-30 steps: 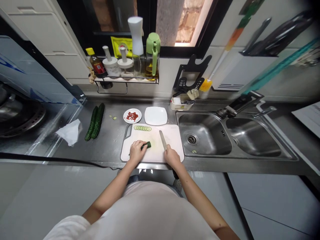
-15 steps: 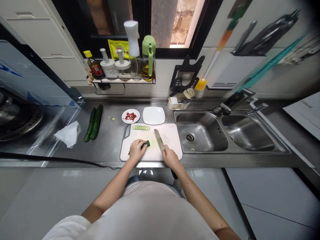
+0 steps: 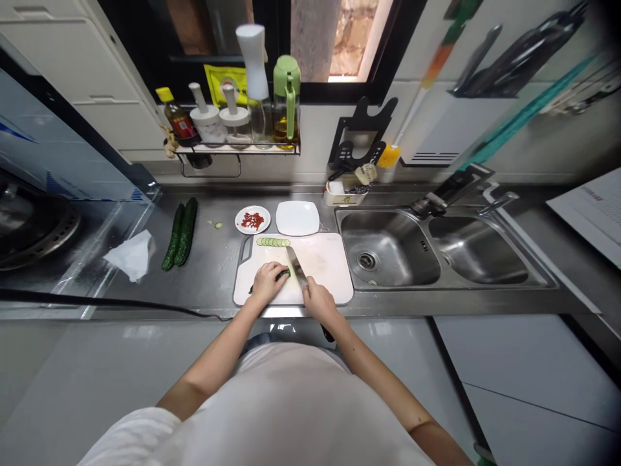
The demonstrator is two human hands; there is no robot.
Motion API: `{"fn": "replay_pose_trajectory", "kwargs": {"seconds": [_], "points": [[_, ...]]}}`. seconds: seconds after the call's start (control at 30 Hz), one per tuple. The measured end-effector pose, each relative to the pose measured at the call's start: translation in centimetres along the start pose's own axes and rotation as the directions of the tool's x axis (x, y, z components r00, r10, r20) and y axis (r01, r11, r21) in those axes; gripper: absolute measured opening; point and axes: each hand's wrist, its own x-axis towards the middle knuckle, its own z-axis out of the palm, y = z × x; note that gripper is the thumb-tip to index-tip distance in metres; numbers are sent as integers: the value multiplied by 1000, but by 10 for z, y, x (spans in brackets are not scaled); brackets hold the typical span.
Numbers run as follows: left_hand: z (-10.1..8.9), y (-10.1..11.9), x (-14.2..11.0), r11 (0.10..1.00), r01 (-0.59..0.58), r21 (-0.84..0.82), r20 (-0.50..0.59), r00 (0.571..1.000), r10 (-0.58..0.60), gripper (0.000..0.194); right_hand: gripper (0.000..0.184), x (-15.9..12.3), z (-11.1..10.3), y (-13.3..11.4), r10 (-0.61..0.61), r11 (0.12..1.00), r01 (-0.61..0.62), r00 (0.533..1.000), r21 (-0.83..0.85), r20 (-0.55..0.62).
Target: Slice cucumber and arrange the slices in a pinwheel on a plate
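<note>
My left hand (image 3: 270, 282) is closed over a dark green cucumber (image 3: 282, 274) on the white cutting board (image 3: 325, 265); most of the cucumber is hidden beneath the fingers. In my right hand (image 3: 318, 300) is a kitchen knife (image 3: 296, 266), its blade angled up and left, close beside the cucumber's cut end. A row of thin cucumber slices (image 3: 272, 243) lies along the board's far edge, near the blade's tip. Behind the board stand a white plate of chopped red pieces (image 3: 252, 221) and a bare square white plate (image 3: 297, 218).
Two whole cucumbers (image 3: 180, 234) lie at the left by a crumpled white cloth or paper (image 3: 130, 255). A double sink (image 3: 391, 251) adjoins the board's right side. Above the counter, a wire rack (image 3: 237, 150) carries bottles and jars. A black cable (image 3: 121, 305) runs along the front left.
The knife in my right hand has moved left, from apart from the cucumber to right beside its end. My left hand keeps its hold. The whole view has shifted slightly.
</note>
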Motion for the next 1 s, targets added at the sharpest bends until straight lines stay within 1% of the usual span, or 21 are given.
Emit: {"fn": "replay_pose_trajectory", "kwargs": {"seconds": [0.2,0.4,0.73,1.0], "points": [[7,-6,-2,999,-39,-10,-42,998,39,21,28,5,2,-7,-30,1000,30,1000,3,8],[10,-9,-2,997,-77,-9,-83,994,76,19,28,5,3,-10,-38,999,38,999,16,3],[10,-9,-2,997,-75,3,-87,993,75,19,28,1,-1,-12,-31,999,31,999,15,14],[10,-7,-1,997,-80,12,-79,994,80,18,26,2,1,-14,-31,1000,31,999,4,14]]}}
